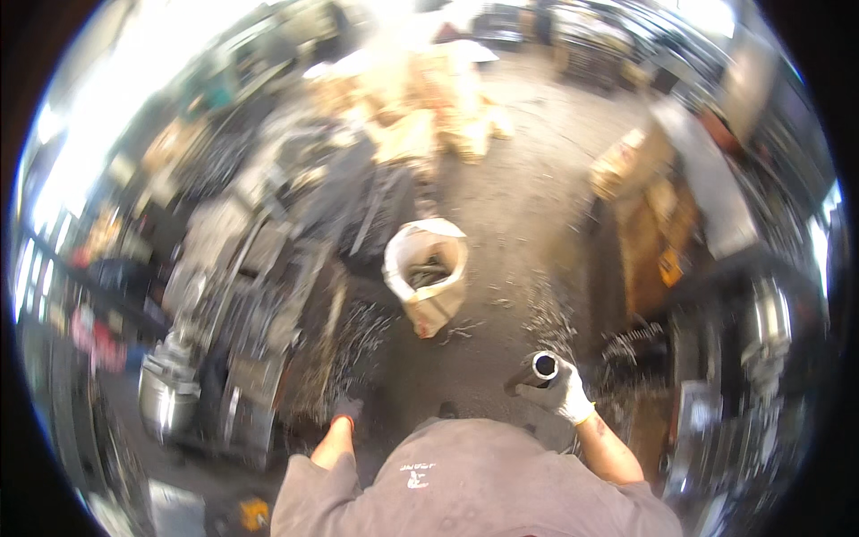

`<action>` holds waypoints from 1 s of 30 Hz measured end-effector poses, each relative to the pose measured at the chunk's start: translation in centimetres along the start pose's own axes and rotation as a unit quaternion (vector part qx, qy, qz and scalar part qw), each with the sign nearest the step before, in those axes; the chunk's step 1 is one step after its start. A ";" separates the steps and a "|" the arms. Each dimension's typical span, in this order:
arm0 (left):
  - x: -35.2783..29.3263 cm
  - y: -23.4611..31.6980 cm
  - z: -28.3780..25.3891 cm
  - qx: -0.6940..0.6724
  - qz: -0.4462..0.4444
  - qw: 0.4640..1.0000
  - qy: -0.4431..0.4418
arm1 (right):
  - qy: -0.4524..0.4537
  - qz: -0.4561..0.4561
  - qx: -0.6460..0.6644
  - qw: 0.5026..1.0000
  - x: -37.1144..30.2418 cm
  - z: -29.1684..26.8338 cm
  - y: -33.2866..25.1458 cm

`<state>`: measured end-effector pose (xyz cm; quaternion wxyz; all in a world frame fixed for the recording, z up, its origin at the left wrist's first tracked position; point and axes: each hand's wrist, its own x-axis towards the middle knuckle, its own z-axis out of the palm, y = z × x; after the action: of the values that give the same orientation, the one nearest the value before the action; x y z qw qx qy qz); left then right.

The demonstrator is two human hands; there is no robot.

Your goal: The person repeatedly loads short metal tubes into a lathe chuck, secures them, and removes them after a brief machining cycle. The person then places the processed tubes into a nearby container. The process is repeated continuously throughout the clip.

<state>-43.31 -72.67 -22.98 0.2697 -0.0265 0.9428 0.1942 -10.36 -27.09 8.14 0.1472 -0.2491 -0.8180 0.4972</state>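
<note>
My right hand (571,396), in a white glove with a yellow cuff, is wrapped round a short metal tube (537,369). The tube's round, hollow end faces up. My left hand (347,411) hangs low by the left-side machine, in a dark glove with a red-orange cuff. Blur and the dark floor hide its fingers, so I cannot tell what they do. Ahead of both hands, an open pale sack (440,309) stands upright on the floor with several dark, bar-like pieces (428,272) inside.
Machinery (259,304) lines the left side. On the right stand a brown box-like stack (649,259) and a machine with a shiny cylinder (771,313). Metal shavings (548,318) litter the floor. Several yellowish sacks (407,98) are heaped farther ahead.
</note>
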 end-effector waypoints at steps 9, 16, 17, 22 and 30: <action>-8.6 -18.0 7.8 0.302 0.087 0.949 0.005 | -0.369 -0.186 -0.044 0.910 13.6 20.1 -14.1; -25.4 -18.9 16.2 -0.215 -0.363 0.905 0.045 | -0.412 -0.323 -0.081 0.848 23.0 34.0 -22.4; -26.8 -18.0 16.2 -0.284 -0.434 0.848 0.106 | -0.428 -0.318 -0.047 0.844 24.4 36.4 -23.0; -27.5 -13.4 8.1 -0.407 -0.569 0.482 0.527 | -0.406 -0.356 -0.045 0.840 29.2 45.1 -24.4; -27.1 -10.7 -11.5 -0.175 -0.523 0.483 0.680 | -0.674 -0.385 -0.159 0.610 40.0 44.2 -33.3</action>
<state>-24.26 -88.37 -3.70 -0.4139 -0.6852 0.5910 0.0994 -73.94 -50.36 16.91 -0.3097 0.4751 -0.7731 0.2841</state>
